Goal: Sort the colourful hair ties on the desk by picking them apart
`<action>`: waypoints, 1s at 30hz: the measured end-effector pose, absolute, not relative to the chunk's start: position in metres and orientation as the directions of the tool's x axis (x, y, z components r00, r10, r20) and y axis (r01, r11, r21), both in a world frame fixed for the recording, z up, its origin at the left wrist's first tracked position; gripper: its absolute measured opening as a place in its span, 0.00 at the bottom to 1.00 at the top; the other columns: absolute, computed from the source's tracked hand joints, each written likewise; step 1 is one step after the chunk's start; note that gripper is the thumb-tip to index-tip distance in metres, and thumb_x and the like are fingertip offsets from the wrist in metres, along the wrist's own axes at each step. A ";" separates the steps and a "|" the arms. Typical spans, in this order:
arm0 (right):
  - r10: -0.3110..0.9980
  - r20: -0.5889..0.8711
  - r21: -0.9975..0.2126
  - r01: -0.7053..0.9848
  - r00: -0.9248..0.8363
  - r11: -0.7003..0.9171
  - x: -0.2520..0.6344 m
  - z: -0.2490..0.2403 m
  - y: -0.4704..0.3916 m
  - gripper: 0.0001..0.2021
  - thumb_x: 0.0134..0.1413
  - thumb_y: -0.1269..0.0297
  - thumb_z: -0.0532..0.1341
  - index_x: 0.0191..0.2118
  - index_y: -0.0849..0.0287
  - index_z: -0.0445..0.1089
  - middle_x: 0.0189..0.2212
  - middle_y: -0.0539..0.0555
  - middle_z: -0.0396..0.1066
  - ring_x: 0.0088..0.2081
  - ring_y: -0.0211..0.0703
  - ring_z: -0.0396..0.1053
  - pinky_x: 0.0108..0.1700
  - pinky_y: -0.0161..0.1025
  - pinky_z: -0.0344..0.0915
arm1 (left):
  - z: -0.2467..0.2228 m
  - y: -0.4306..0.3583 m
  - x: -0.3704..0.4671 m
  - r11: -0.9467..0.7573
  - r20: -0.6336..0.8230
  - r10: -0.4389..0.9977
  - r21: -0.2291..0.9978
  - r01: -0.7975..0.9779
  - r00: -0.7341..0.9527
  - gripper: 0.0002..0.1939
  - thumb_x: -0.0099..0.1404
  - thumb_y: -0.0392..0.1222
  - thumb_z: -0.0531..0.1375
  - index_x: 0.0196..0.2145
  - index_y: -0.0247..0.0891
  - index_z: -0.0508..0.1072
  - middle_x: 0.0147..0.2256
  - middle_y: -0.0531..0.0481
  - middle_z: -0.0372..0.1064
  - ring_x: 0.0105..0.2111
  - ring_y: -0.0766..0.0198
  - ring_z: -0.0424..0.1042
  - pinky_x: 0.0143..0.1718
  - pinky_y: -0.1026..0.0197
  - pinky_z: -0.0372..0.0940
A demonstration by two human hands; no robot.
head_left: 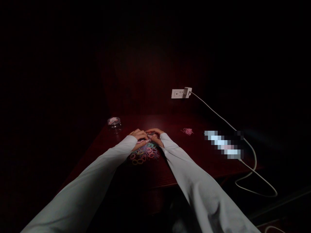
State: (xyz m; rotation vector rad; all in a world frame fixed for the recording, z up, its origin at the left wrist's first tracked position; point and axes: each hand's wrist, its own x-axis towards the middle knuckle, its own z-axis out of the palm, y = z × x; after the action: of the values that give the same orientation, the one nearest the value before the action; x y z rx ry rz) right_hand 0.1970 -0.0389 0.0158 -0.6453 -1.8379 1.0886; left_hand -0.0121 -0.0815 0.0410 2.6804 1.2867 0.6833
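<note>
A loose pile of small coloured bands (145, 153), pink, yellow, green and purple, lies on the dark red table (155, 178). At the far edge of the pile, my left hand (140, 138) bends its fingers over the bands. My right hand (156, 136) curves in from the other side, with its fingertips close to those of my left hand. Whether either hand grips a band is too small and dark to tell. A separate little heap of pink bands (188, 131) sits to the right of my hands.
A clear round jar (114, 124) with a patterned lid stands at the table's back left. On the right lies a blurred, bright device (222, 144). Its white cable (213, 111) runs to a charger (187, 91) in the wall socket (177, 94) and loops past the table's right edge.
</note>
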 end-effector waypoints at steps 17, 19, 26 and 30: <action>0.818 0.349 -0.885 0.127 -0.457 0.449 0.198 0.014 -0.036 0.23 0.49 0.41 0.69 0.32 0.59 0.77 0.22 0.47 0.68 0.25 0.33 0.60 0.29 0.33 0.57 | 0.038 -0.076 -0.019 -0.660 0.464 0.731 0.292 0.692 0.501 0.17 0.74 0.47 0.54 0.36 0.39 0.79 0.40 0.47 0.76 0.40 0.60 0.71 0.48 0.57 0.63; 0.811 0.384 -0.848 0.179 -0.441 0.498 0.201 0.014 -0.032 0.21 0.53 0.42 0.66 0.33 0.58 0.78 0.23 0.48 0.71 0.26 0.35 0.62 0.30 0.33 0.58 | 0.036 -0.075 -0.020 -0.635 0.455 0.753 0.310 0.708 0.476 0.16 0.73 0.49 0.55 0.37 0.40 0.79 0.41 0.48 0.76 0.42 0.59 0.72 0.49 0.56 0.63; 0.866 0.431 -0.449 0.773 -0.253 0.449 0.257 0.023 -0.014 0.12 0.64 0.55 0.61 0.41 0.52 0.82 0.43 0.55 0.80 0.47 0.50 0.72 0.50 0.44 0.60 | 0.029 -0.069 -0.033 -0.585 0.508 0.776 0.356 0.728 0.375 0.17 0.73 0.52 0.53 0.38 0.40 0.77 0.42 0.47 0.77 0.44 0.57 0.73 0.53 0.52 0.62; 0.927 0.364 -0.345 0.911 -0.091 0.225 0.298 0.024 -0.006 0.16 0.67 0.53 0.58 0.45 0.51 0.82 0.48 0.57 0.79 0.52 0.54 0.70 0.52 0.47 0.59 | 0.029 -0.072 -0.037 -0.560 0.472 0.795 0.329 0.760 0.382 0.17 0.71 0.54 0.55 0.38 0.42 0.78 0.43 0.48 0.77 0.44 0.56 0.72 0.51 0.52 0.63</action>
State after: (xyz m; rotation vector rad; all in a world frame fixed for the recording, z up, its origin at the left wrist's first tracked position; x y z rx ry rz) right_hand 0.2979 -0.0058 0.0242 -1.6859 -2.0013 0.0413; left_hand -0.0370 -0.0719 0.0285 2.5630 1.4438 0.9260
